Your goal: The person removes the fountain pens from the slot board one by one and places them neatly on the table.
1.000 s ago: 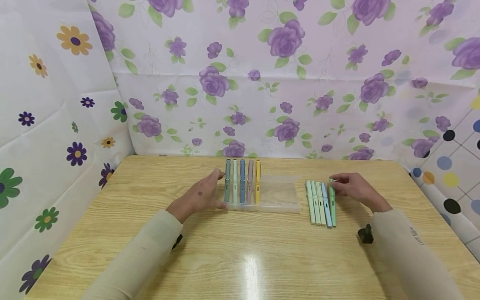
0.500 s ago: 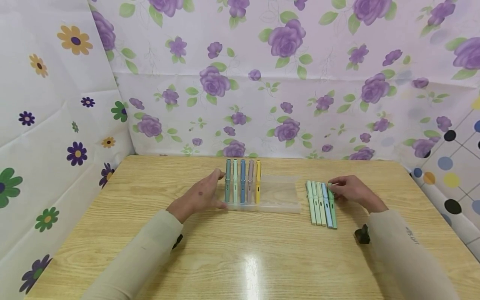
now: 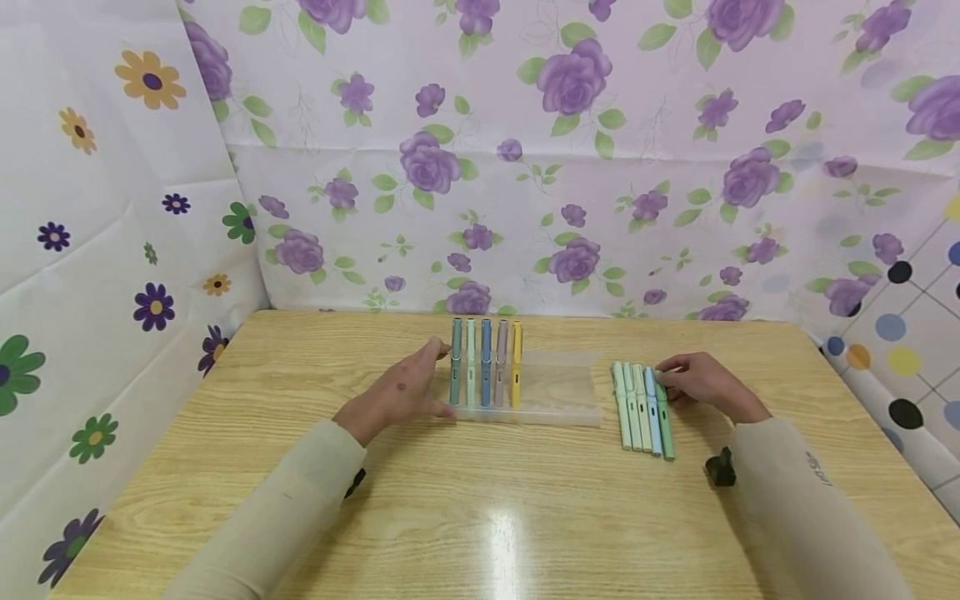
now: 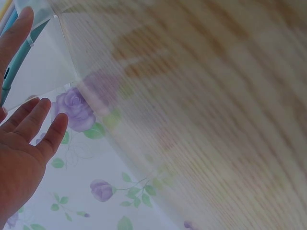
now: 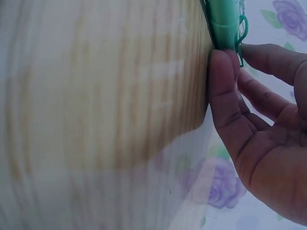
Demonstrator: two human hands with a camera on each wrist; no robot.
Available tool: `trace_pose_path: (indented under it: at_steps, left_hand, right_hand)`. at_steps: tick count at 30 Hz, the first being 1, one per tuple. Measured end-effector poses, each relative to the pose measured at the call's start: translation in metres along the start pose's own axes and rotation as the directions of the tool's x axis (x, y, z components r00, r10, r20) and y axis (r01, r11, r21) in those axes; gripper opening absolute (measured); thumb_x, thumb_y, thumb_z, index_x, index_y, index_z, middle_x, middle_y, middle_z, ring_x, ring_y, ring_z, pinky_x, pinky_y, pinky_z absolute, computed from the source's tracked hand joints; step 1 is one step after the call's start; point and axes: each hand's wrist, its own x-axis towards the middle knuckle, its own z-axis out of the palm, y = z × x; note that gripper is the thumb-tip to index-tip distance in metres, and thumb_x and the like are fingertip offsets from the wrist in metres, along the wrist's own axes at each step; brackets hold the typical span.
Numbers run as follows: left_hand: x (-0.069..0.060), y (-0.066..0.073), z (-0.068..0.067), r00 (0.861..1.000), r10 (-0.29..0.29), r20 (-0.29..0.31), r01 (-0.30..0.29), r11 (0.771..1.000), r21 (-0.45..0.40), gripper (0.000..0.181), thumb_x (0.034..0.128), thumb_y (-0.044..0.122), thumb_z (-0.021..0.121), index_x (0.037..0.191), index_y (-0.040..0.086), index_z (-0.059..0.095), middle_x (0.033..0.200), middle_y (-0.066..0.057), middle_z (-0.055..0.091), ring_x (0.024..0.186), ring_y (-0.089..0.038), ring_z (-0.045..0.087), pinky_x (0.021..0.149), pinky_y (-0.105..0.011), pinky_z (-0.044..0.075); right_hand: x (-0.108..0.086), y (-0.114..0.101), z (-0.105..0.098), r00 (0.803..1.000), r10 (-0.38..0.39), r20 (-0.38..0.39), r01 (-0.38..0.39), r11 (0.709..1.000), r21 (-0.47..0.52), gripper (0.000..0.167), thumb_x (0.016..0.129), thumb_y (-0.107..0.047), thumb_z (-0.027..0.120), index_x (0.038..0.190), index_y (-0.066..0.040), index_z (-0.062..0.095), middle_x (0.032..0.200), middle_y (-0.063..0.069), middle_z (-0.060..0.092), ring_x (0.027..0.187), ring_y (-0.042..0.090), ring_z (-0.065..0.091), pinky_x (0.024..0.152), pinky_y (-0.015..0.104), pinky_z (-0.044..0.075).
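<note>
Wood-grained desk (image 3: 450,500) with a bright reflection toward its front. Nearest, two beige fabric sleeves (image 3: 277,508) extend over it. At right, slim capped pens lie side by side on the desk: two pale mint pens (image 3: 632,408), one cream pen (image 3: 642,408), one light-blue pen (image 3: 653,412) and, outermost, one bright green pen (image 3: 665,421). The right hand (image 3: 707,382) pinches the bright green pen near its far end; in the right wrist view the grip is closed, thumb to one side, fingertips at the clip. Over the last second this pen slides slightly toward the person alongside the light-blue pen, and its near end now projects a little past its neighbours. The shift suggests an adjustment within the row rather than a transfer; no lift can be made out.

Left of this row is a clear plastic pen stand (image 3: 558,414). The left hand (image 3: 405,390) touches its left end, fingers spread and nearly straight, apparently steadying it. The stand bears, left to right, a dark green pen (image 3: 457,337), a mint pen (image 3: 471,337), a blue pen (image 3: 486,337), a mauve pen (image 3: 502,337) and a yellow pen (image 3: 517,340); their count is unchanged. Farthest, white cloth printed with purple roses (image 3: 525,192) forms the background.
</note>
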Motion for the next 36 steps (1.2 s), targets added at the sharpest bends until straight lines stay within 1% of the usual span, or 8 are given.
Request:
trace_pose_path:
  at_steps: [9,15,17,19,21,25,31,36]
  left_hand:
    - [-0.001,0.001,-0.001,1.000,-0.016,0.005,0.016,1.000,-0.008,0.077,0.0727,0.030,0.091,0.122,0.003,0.039,0.151,-0.021,0.043,0.137,-0.036,0.044,0.107,-0.051,0.043]
    - [-0.002,0.000,0.000,1.000,-0.020,0.004,0.020,1.000,-0.012,0.078,0.0723,0.029,0.091,0.123,0.002,0.039,0.151,-0.021,0.042,0.137,-0.036,0.043,0.108,-0.050,0.042]
    - [-0.002,0.000,0.000,1.000,-0.019,0.001,0.019,1.000,-0.011,0.079,0.0720,0.029,0.091,0.124,0.002,0.039,0.151,-0.021,0.042,0.137,-0.036,0.043,0.108,-0.050,0.041]
    - [-0.002,0.000,0.001,1.000,-0.019,0.000,0.019,1.000,-0.010,0.079,0.0720,0.029,0.091,0.124,0.002,0.039,0.151,-0.021,0.042,0.138,-0.036,0.043,0.108,-0.050,0.042]
    - [-0.002,0.000,0.001,1.000,-0.018,0.000,0.018,1.000,-0.008,0.079,0.0720,0.030,0.091,0.124,0.002,0.038,0.151,-0.021,0.042,0.138,-0.036,0.043,0.108,-0.050,0.041]
    - [-0.002,0.001,0.001,1.000,-0.020,0.001,0.020,1.000,-0.008,0.080,0.0718,0.030,0.091,0.125,0.003,0.038,0.152,-0.021,0.041,0.138,-0.036,0.042,0.108,-0.050,0.041]
    - [-0.001,0.001,0.001,1.000,-0.013,0.000,0.013,1.000,-0.006,0.079,0.0720,0.029,0.091,0.125,0.003,0.038,0.151,-0.022,0.041,0.138,-0.036,0.042,0.107,-0.051,0.042]
    - [0.000,0.001,0.000,1.000,-0.014,0.000,0.014,1.000,-0.010,0.080,0.0717,0.030,0.091,0.125,0.002,0.038,0.151,-0.022,0.041,0.138,-0.036,0.042,0.108,-0.050,0.041]
  right_hand:
    - [-0.003,-0.001,0.000,1.000,0.016,-0.020,-0.016,1.000,0.025,0.052,0.104,-0.024,0.055,0.138,0.015,0.046,0.106,0.021,0.067,0.085,0.020,0.068,0.075,0.036,0.059]
    - [-0.005,-0.005,-0.003,0.999,-0.019,-0.050,0.018,1.000,-0.003,0.050,0.106,-0.029,0.051,0.136,0.011,0.051,0.094,0.013,0.067,0.083,0.021,0.064,0.078,0.034,0.054]
    - [-0.007,-0.009,-0.005,0.998,-0.041,-0.053,0.040,0.999,-0.010,0.052,0.106,-0.031,0.051,0.137,0.010,0.051,0.094,0.012,0.067,0.084,0.021,0.064,0.081,0.036,0.054]
    - [-0.008,-0.015,-0.005,0.997,-0.054,-0.053,0.054,0.999,0.000,0.054,0.106,-0.033,0.051,0.138,0.010,0.050,0.098,0.016,0.068,0.086,0.022,0.066,0.084,0.040,0.055]
    - [-0.009,-0.021,-0.004,0.996,-0.066,-0.054,0.067,0.998,0.017,0.056,0.106,-0.033,0.051,0.140,0.011,0.048,0.108,0.021,0.067,0.092,0.025,0.068,0.087,0.044,0.056]
    - [-0.011,-0.035,-0.001,0.996,-0.077,-0.054,0.081,0.994,0.073,0.056,0.106,-0.032,0.052,0.140,0.012,0.046,0.125,0.029,0.059,0.103,0.032,0.066,0.090,0.045,0.056]
    - [-0.011,-0.057,0.003,0.991,-0.116,-0.067,0.124,0.984,0.128,0.057,0.105,-0.031,0.053,0.142,0.011,0.044,0.128,0.031,0.057,0.109,0.038,0.064,0.094,0.047,0.053]
    - [-0.007,-0.076,0.010,0.980,-0.182,-0.080,0.192,0.972,0.138,0.052,0.105,-0.028,0.055,0.139,0.010,0.048,0.126,0.029,0.059,0.112,0.040,0.062,0.096,0.047,0.053]
